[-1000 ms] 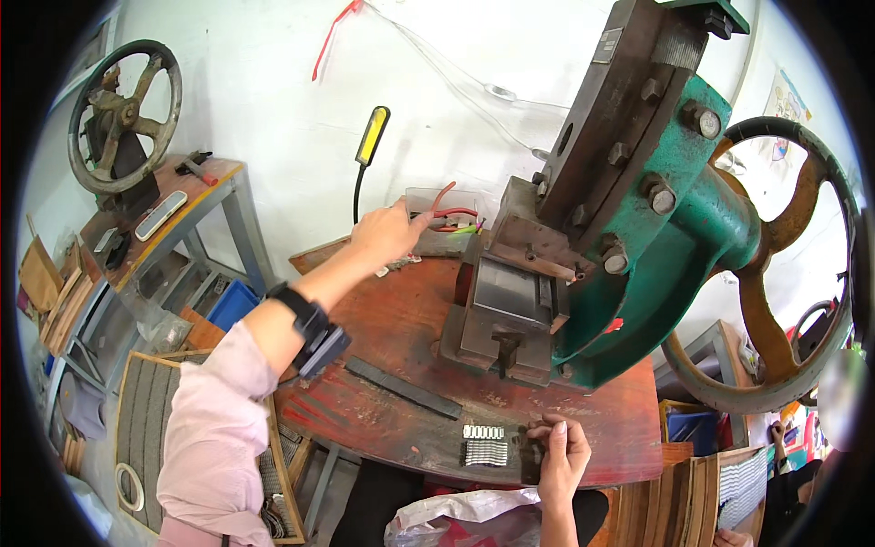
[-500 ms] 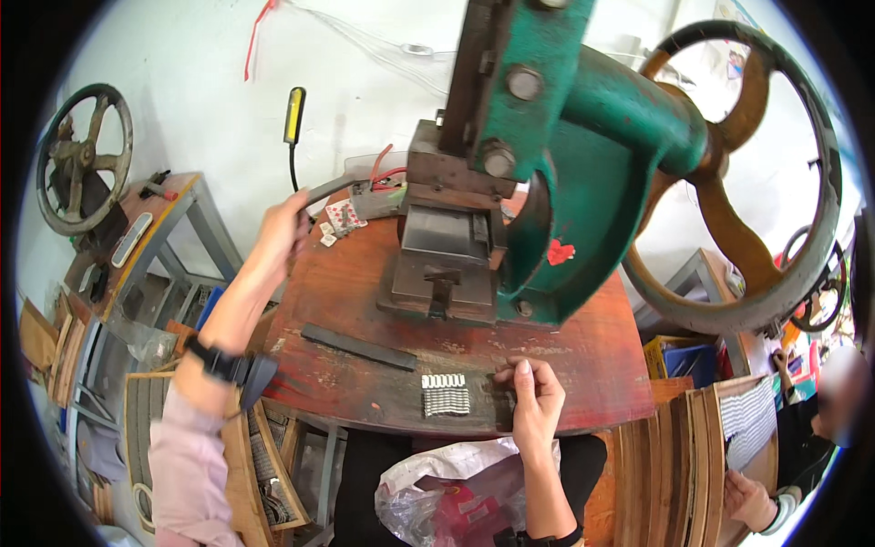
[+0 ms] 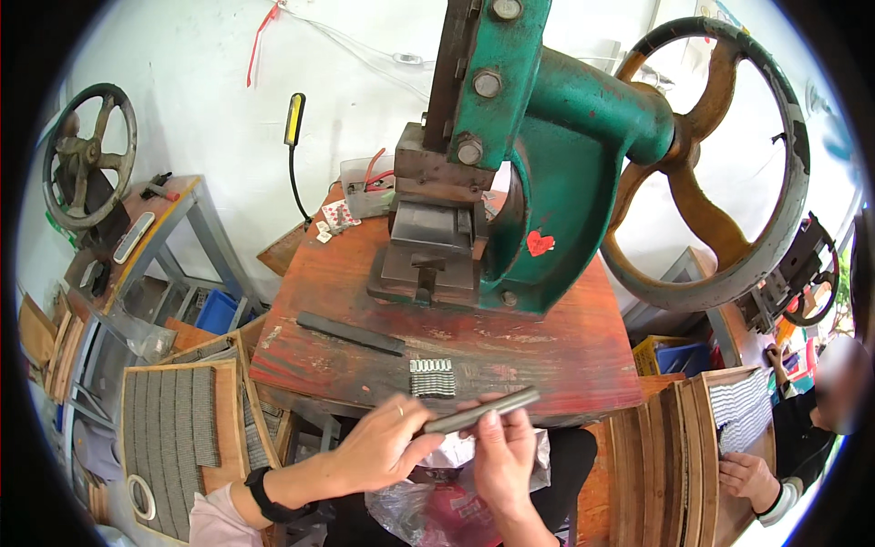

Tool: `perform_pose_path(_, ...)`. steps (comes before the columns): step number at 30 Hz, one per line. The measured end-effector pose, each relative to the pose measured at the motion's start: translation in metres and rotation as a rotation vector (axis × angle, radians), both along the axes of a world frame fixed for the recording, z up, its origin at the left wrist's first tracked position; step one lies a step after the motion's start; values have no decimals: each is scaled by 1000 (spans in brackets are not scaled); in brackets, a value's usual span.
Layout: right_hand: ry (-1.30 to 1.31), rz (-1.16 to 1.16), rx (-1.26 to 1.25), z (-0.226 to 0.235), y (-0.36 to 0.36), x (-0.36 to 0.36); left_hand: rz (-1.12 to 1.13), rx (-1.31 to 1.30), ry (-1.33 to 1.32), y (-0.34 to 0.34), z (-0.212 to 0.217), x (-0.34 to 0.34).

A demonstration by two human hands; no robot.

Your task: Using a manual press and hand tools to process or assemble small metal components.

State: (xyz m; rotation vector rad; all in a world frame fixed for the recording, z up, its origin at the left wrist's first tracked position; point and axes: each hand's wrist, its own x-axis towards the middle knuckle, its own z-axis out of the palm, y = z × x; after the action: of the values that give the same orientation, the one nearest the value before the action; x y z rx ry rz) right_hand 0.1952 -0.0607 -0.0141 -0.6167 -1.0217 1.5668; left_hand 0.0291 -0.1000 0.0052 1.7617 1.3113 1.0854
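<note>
A grey metal bar [image 3: 483,408] is held slightly aslant over the front edge of the wooden table [image 3: 565,365]. My left hand [image 3: 387,442] is closed round its left end, and the thumb and fingers of my right hand [image 3: 506,451] grip it toward the right end. Just beyond the hands, a small block of ribbed silvery metal pieces [image 3: 432,379] lies on the tabletop. Left of that block rests a flat dark strip [image 3: 350,334]. Behind them stands a green hand press [image 3: 565,219] with a steel die block [image 3: 427,228] at its base.
The press's large handwheel [image 3: 793,173] juts out at right. A plastic bag [image 3: 401,510] sits on my lap. Wooden trays with ribbed strips [image 3: 169,428] stand at left, stacked wooden trays [image 3: 670,465] at right. Another person's hand [image 3: 749,476] touches a tray there. Pliers [image 3: 375,173] lie behind the press.
My left hand has come down from left of the press to the table's front edge, bringing the metal bar. My right hand now grips the bar too. The view has shifted slightly.
</note>
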Motion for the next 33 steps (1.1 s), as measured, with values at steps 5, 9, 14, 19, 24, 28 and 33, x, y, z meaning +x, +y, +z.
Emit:
perform_pose_path(5, -382, -261, 163, 4, 43, 39, 114, 395, 483, 46, -9, -7)
perform_pose_path(9, -524, -314, 184, 7, 66, 46, 93, 236, 541, 57, -15, -11)
perform_pose_path(14, -676, -317, 242, 0, 75, 40, 90, 200, 417, 59, -20, -13)
perform_pose_path(19, -810, -286, 246, 5, 74, 34, 107, 213, 341, 57, -24, -11)
perform_pose_path(24, -688, -192, 212, 27, 65, 16, 161, 208, 135, 59, -29, -6)
perform_pose_path(28, -669, -114, 375, 42, 58, -1, 167, 215, 96, 58, -30, -6)
perform_pose_path(33, -696, -119, 571, 41, 60, -21, 155, 108, 45, 56, -29, -8)
